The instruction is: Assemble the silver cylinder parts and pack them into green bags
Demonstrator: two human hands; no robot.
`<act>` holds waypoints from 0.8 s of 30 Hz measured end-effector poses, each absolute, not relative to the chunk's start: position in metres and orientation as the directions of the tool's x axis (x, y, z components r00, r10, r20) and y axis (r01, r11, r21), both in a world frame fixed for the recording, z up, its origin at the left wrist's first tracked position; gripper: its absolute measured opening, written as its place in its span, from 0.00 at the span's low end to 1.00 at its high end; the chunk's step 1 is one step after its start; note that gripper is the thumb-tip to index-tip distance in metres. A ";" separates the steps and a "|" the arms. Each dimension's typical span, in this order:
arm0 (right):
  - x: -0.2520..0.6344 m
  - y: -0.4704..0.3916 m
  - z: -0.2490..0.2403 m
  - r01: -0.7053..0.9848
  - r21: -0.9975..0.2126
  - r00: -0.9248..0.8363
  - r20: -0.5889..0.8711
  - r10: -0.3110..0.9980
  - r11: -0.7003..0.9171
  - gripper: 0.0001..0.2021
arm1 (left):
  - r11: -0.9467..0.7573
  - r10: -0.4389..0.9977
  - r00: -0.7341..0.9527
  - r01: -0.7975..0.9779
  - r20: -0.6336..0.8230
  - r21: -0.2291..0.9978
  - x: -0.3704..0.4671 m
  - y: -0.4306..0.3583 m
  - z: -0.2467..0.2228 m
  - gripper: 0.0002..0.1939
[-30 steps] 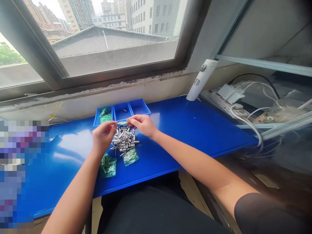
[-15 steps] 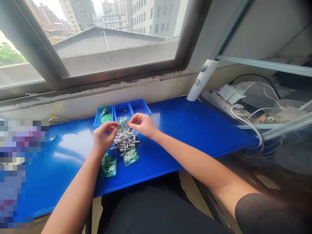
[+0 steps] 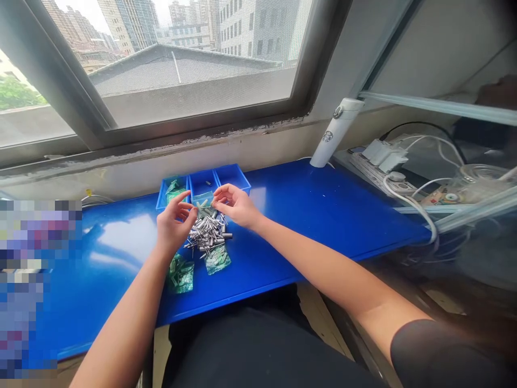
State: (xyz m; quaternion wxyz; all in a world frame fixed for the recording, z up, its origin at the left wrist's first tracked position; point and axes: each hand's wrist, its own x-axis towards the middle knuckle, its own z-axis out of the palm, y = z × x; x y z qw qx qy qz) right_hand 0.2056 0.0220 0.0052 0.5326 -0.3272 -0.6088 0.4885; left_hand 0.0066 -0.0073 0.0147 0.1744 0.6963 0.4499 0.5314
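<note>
A small clear plastic bag (image 3: 202, 199) with pale, slim pieces in it hangs above a heap of metal pins and cylinders (image 3: 205, 231). My right hand (image 3: 238, 207) pinches the bag's right edge between thumb and fingertips. At the bag's left side is my left hand (image 3: 174, 220), its index finger raised and its fingers apart, the thumb tip close to the bag. Whether the thumb touches the plastic is hard to see. Two greenish bags lie nearer me: one (image 3: 217, 260) just below the heap, another (image 3: 182, 276) to its left, partly behind my left forearm.
Behind my hands stands a blue three-compartment tray (image 3: 232, 178); green bags (image 3: 174, 188) fill its left section and one small dark piece lies in the middle. A white tumbler (image 3: 335, 132) stands at the back right of the blue table (image 3: 323, 226). Power strips with cables (image 3: 383, 161) lie beyond.
My left index finger has lifted and the fingers have spread, where before they pinched the bag's left edge. The bag sits slightly lower. My right hand has barely moved.
</note>
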 end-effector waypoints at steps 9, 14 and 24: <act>0.208 0.025 0.003 -0.107 -0.955 -0.265 0.297 0.918 0.278 0.13 | -0.564 0.793 0.051 0.439 0.607 0.700 0.006 -0.007 0.017 0.10; 0.208 0.025 0.003 -0.056 -0.953 -0.214 0.302 0.929 0.297 0.10 | -0.618 0.734 0.108 0.516 0.671 0.593 0.008 -0.009 0.023 0.04; 0.209 0.023 0.005 -0.149 -0.960 -0.297 0.274 0.915 0.239 0.13 | -0.544 0.827 0.095 0.383 0.554 0.746 0.006 -0.011 0.019 0.07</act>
